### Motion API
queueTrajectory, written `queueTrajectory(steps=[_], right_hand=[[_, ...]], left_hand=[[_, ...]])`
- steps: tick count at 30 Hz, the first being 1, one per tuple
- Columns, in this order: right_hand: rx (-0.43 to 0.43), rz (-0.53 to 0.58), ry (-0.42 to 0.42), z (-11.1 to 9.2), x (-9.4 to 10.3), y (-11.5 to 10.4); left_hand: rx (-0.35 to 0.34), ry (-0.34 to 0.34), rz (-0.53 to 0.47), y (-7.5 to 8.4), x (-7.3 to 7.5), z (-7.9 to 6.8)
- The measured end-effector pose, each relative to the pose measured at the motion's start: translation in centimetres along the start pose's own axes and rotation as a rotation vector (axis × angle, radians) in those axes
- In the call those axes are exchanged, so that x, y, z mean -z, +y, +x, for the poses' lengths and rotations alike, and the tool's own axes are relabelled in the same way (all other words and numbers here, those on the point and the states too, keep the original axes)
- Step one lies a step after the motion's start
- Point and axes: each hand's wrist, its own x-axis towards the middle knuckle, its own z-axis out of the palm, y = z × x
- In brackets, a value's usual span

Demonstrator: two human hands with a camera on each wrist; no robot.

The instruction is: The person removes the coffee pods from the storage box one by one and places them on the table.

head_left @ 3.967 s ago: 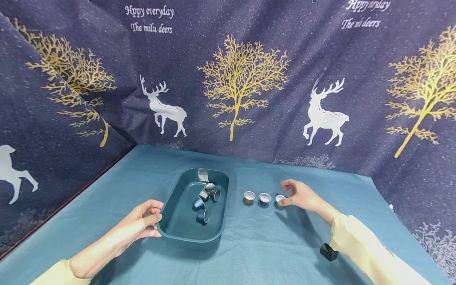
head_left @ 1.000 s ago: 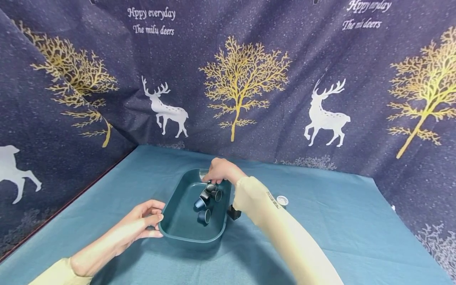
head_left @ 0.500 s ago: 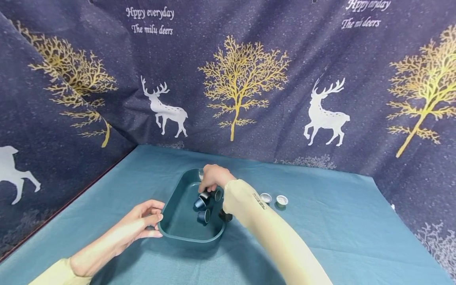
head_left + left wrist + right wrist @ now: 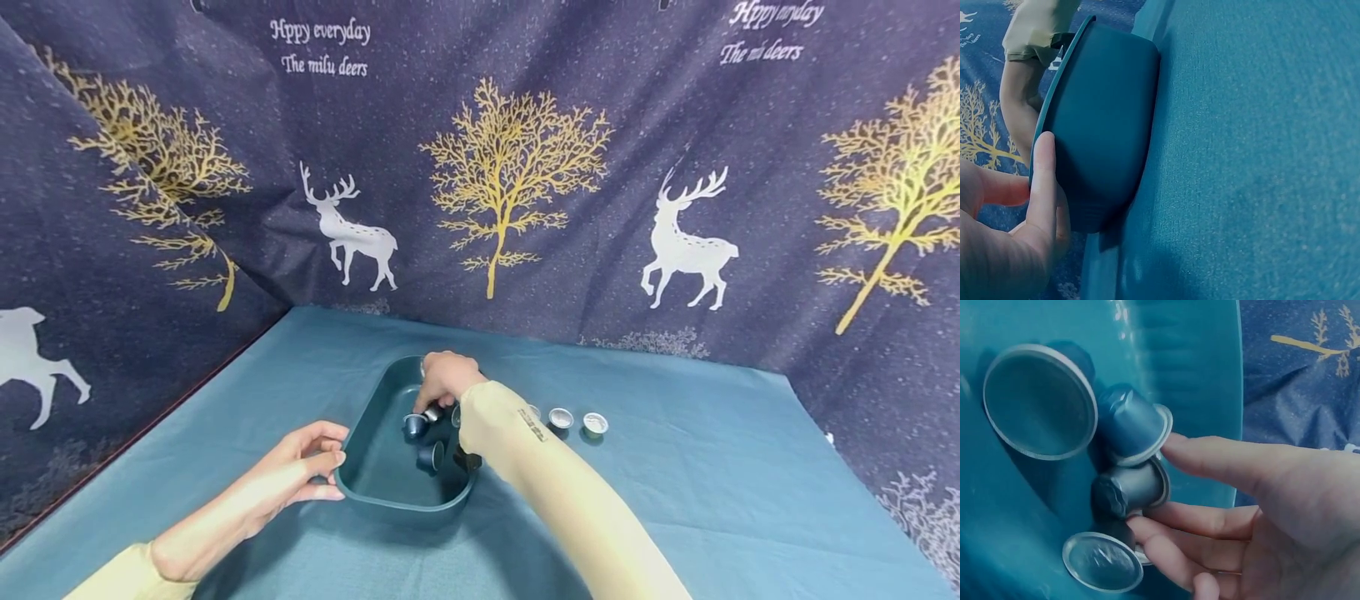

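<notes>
My left hand grips the left rim of a dark teal plastic bin, fingers against its outer wall. My right hand reaches down inside the bin among several coffee capsules. In the right wrist view its thumb touches the foil-side rim of a blue capsule. The other fingers, slightly bent, lie beside a grey capsule and a dark capsule with its lid facing out. Another capsule is mostly hidden behind these fingers. A dark blue capsule lies on its side nearer me.
To the right of the bin, a silver-lidded capsule and a green one stand on the teal tablecloth. A third capsule is partly behind the right sleeve. A printed dark curtain hangs behind the table.
My right hand has gone from the capsules on the table into the bin, then lower and leftward. The blue capsule has tipped so its rim faces up. My left hand has stayed put.
</notes>
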Motion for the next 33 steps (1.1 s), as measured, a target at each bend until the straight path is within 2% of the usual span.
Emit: queueTrajectory(steps=[8, 13, 18, 27, 33], right_hand=[[-0.021, -0.043, 0.011, 0.2, -0.1, -0.1], [-0.023, -0.078, -0.042, 0.2, -0.2, -0.2], [0.009, -0.117, -0.086, 0.0, -0.4, -0.7], [0.041, -0.272, -0.122, -0.6, -0.5, -1.4], [0.032, -0.247, -0.122, -0.4, -0.5, -1.4]], left_hand=[[0.005, 0.000, 0.001, 0.0, 0.0, 0.0], [0.009, -0.002, -0.001, 0.0, 0.0, 0.1], [0.007, -0.008, -0.004, -0.1, 0.1, 0.0], [0.006, -0.003, -0.008, 0.1, 0.0, 0.0], [0.014, -0.002, -0.003, 0.1, 0.0, -0.1]])
